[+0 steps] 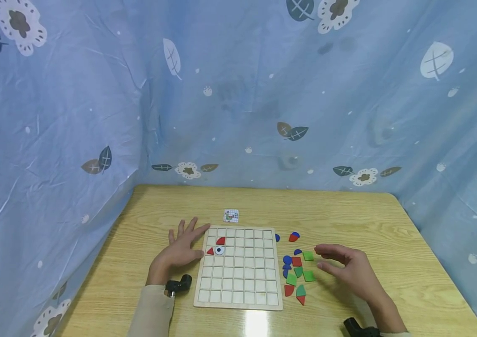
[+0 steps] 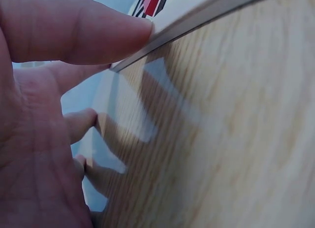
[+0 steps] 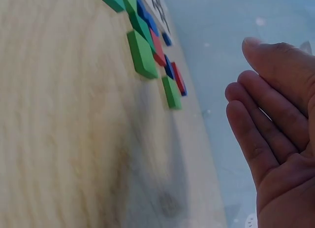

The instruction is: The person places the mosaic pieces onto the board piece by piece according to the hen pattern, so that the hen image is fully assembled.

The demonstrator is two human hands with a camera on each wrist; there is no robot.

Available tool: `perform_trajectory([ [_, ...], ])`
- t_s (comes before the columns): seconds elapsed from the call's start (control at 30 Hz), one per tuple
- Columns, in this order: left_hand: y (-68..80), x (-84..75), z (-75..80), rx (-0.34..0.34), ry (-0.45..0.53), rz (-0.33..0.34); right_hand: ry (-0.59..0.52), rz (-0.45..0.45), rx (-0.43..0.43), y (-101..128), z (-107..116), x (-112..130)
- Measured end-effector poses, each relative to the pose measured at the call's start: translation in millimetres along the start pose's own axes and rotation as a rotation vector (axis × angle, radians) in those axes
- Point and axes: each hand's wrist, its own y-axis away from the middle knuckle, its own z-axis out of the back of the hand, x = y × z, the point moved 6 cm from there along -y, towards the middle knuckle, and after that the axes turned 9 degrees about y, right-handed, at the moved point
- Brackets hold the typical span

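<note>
My left hand (image 1: 181,250) has its fingers spread at the left edge of a wooden grid board (image 1: 238,272). Thumb and forefinger rest along that edge, and in the left wrist view the thumb (image 2: 98,33) lies against the board's side. In the board's upper left cells lie a red quarter-circle piece (image 1: 221,241), a red triangle (image 1: 210,251) and a white disc with a dark eye (image 1: 219,250). My right hand (image 1: 350,269), fingers loosely bent and holding nothing, hovers just right of two light green squares (image 1: 308,256). The right wrist view shows its palm (image 3: 290,188) bare.
Right of the board, several loose pieces lie in a cluster, among them a red square (image 1: 296,261), a blue disc (image 1: 287,259) and a green quarter circle (image 1: 301,290). Behind the board lies a small picture card (image 1: 231,215). A blue patterned curtain (image 1: 238,107) surrounds the wooden table (image 1: 348,210).
</note>
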Motion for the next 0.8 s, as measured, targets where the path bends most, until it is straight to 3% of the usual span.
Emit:
perform_trajectory([
  [0.17,-0.5,1.1,-0.5,-0.001,0.004,0.004,-0.008,-0.014,0.011,-4,3,-7],
  [0.53,-0.7,1.2,-0.2,-0.003,0.005,0.006,-0.167,-0.067,0.078,-14,-17,-28],
  [0.8,-1.8,3.3,-0.3,-0.006,0.003,0.011,-0.096,-0.074,0.067,-23,-26,-29],
])
